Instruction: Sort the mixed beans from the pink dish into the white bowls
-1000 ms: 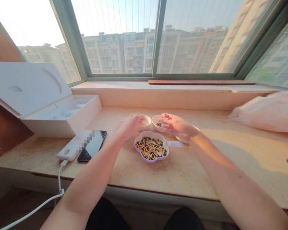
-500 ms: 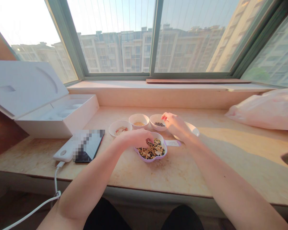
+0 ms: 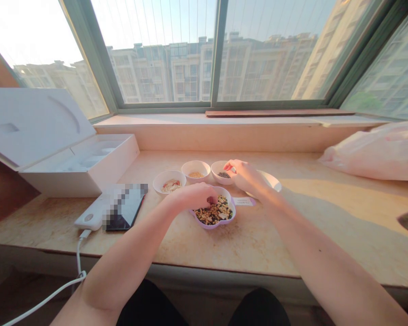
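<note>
My left hand (image 3: 201,194) reaches into a purple-rimmed, lobed bowl (image 3: 213,226) of mixed black, yellow and pale beans. Its fingers are bent down at the beans; what they pinch is too small to make out. Over the right-hand white bowl (image 3: 216,169), which has small black beans (image 3: 223,174) in it, is my right hand (image 3: 242,174). The right fingers are curled with the tips close together, and anything between them is hidden. Beside these stand a white bowl of yellow beans (image 3: 195,174) and a white bowl with pale, reddish pieces (image 3: 171,185).
A white plate (image 3: 274,182) lies partly behind my right hand, near a small label (image 3: 244,202). At left are an open white box (image 3: 114,165), a phone (image 3: 131,213) and a white power bank (image 3: 90,216) with a cable. A plastic bag (image 3: 381,154) lies at right.
My right fingers have moved slightly left and down over the bowl of black beans. My left hand stays at the mixed beans, its fingers shifting only a little.
</note>
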`<state>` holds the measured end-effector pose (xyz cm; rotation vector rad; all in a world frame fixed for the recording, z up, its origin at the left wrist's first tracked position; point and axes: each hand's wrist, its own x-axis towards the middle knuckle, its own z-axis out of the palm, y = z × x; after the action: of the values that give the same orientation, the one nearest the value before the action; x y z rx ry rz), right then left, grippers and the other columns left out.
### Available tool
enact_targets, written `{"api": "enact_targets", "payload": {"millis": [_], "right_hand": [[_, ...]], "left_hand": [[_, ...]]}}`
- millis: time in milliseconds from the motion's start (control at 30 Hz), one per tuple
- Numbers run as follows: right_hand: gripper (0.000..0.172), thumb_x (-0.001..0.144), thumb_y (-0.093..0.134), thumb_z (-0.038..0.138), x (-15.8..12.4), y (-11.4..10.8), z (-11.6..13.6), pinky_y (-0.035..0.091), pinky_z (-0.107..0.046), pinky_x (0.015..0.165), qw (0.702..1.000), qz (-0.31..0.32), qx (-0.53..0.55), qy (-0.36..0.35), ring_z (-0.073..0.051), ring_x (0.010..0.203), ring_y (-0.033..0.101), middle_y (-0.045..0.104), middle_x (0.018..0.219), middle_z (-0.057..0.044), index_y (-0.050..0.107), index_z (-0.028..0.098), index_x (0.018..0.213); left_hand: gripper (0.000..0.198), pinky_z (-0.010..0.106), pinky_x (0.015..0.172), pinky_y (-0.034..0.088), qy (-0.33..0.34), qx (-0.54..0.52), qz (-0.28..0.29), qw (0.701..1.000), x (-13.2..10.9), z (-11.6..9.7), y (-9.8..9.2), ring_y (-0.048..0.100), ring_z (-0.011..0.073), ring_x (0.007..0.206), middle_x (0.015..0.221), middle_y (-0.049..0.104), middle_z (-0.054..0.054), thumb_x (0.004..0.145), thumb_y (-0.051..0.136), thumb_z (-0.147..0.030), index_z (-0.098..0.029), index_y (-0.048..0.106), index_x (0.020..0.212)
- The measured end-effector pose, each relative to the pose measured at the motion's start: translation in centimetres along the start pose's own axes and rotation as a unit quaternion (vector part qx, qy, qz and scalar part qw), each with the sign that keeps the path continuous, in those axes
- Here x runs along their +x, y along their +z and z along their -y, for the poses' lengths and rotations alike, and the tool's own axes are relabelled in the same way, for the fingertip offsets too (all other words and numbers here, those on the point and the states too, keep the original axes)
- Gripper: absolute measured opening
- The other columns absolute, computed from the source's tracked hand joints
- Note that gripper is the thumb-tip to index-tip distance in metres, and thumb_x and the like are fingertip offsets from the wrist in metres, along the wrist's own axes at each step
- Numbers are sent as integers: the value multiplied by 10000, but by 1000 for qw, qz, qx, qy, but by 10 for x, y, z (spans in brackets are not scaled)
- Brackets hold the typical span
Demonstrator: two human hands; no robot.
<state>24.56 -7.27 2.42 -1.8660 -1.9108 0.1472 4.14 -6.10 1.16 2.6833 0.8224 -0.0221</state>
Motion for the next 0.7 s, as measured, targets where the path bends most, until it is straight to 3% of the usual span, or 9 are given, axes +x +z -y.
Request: {"api": "enact_targets", "payload": {"millis": [133,500,700], "right_hand": [[182,946,526,185,0,1,0,467,-311,795,1000,0,8,-5,-239,998,668,753,1120,-82,698,213,997],[167,953,538,196,1,1,0,464,-335,852,1000,-2,23,-19,-251,1050,660,749,1150,-90,702,206,984],[175,954,544,197,1,1,-1,455,-316,842,1000,-3,23,-13,-231,1021,653,751,1103,-83,711,195,1005]], "left_hand": [[292,267,775,446,1,5,53,999,1,-2,-4,634,167,833,994,772,41,841,563,-151,-209,793,1011],[242,260,586,351,3,-19,-11,1000,-2,-7,-3,556,131,646,761,714,8,816,547,-69,-192,750,766],[290,260,599,350,-4,-24,-28,999,-5,-8,-6,552,138,665,778,706,20,829,526,-56,-201,767,901]]}}
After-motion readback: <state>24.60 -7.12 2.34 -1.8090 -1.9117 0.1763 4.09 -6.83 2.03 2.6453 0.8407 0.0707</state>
